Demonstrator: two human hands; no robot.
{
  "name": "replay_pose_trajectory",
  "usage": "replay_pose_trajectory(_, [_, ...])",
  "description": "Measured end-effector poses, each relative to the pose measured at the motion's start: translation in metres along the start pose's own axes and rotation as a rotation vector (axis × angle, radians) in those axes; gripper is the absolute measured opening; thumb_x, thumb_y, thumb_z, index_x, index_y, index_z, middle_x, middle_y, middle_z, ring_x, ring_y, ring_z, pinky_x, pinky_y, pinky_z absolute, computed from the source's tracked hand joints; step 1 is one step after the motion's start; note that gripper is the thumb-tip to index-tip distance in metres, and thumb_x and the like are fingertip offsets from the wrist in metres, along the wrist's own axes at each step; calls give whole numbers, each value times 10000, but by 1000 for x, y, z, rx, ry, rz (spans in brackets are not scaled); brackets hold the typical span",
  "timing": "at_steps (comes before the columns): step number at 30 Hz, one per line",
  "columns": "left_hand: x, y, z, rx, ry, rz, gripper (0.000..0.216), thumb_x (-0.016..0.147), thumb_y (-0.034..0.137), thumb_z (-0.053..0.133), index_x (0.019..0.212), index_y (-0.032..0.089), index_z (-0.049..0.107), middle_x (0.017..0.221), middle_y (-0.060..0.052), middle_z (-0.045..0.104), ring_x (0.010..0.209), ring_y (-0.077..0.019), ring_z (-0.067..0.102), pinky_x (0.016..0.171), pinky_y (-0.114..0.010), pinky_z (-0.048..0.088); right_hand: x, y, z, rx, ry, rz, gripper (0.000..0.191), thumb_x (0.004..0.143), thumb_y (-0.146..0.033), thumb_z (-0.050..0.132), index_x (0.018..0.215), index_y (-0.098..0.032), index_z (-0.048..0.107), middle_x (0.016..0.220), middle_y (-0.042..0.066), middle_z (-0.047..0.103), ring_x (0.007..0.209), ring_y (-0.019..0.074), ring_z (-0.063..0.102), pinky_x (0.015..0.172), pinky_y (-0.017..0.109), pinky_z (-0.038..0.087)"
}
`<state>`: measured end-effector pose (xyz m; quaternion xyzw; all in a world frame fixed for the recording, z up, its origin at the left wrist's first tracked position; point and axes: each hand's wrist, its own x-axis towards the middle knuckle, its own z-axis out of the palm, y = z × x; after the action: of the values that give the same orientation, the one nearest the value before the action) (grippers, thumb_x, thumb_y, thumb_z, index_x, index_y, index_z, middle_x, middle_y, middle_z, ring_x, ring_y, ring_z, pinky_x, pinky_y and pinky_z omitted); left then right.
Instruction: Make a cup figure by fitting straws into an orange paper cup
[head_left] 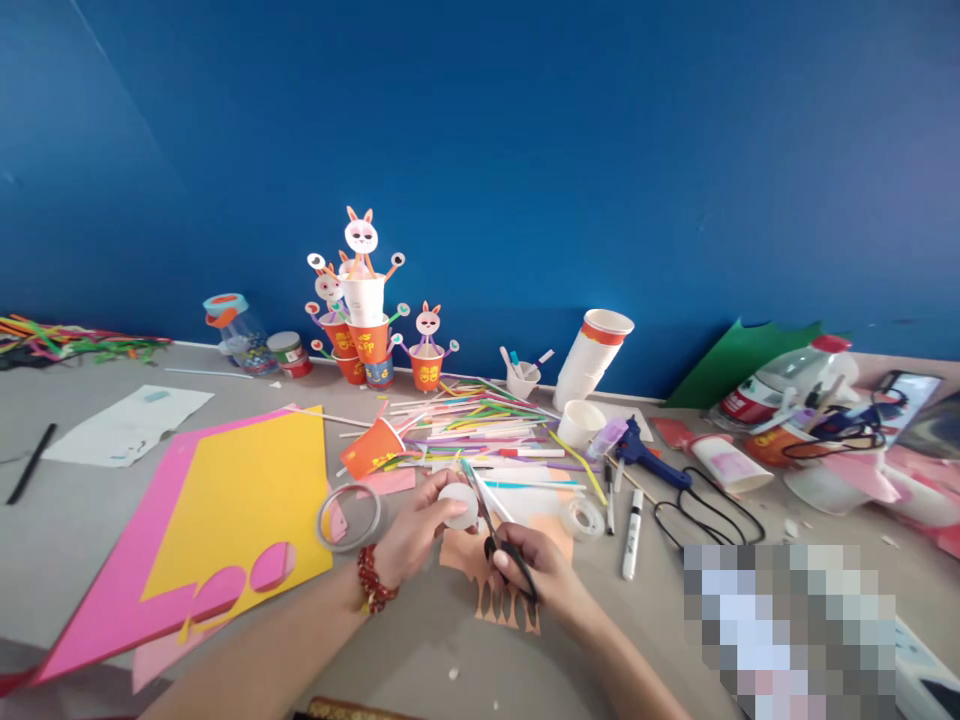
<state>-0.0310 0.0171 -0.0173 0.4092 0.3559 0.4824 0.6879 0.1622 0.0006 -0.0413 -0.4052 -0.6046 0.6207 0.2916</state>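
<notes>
Between the thumb and fingers of my left hand [420, 530] is a small white paper disc [458, 506]. My right hand [541, 570] grips a pair of scissors [489, 530] by its black handles, with the blades pointing up and away beside the disc. Whether the blades touch the disc I cannot tell. Below both hands lies an orange paper sheet [461, 550] with narrow cut-out shapes along its near edge. A roll of clear tape [583, 518] rests to the right of the scissors, and a larger tape roll [349, 516] is left of my left wrist.
Yellow and pink sheets [255, 500] cover the left side. Many coloured straws [480, 430] spread behind my hands. Rabbit-faced paper cups [367, 330] stand by the blue wall. To the right are a glue gun [649, 458] with its cord, a marker [634, 535] and stacked cups [592, 360].
</notes>
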Motion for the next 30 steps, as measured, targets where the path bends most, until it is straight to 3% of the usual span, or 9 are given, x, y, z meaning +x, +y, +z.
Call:
replay_pose_trajectory(7, [-4,3,-2,76,-110,-9,87,760,216,612,810,157,571,752,-30,686,698,-153,620,704,-270,451,-5,-6,-4,18,-42,35,548,745,-717,618,730,-182,498,578,-8,572,514,127,525,494,231,367])
replay_pose_trajectory(13, [-2,-1,-6,31,-127,-79,137,742,234,652,823,165,566,741,-29,699,683,-160,639,672,-260,451,-8,-2,-6,23,-52,46,533,734,-686,661,717,-179,498,581,-14,576,511,127,543,498,228,377])
replay_pose_trajectory(30, [-1,-3,-4,24,-105,-77,134,738,226,638,812,164,545,720,-18,674,687,-158,617,679,-268,415,-8,2,-6,38,-51,62,508,744,-660,667,720,-184,492,593,-6,591,511,132,545,494,233,370])
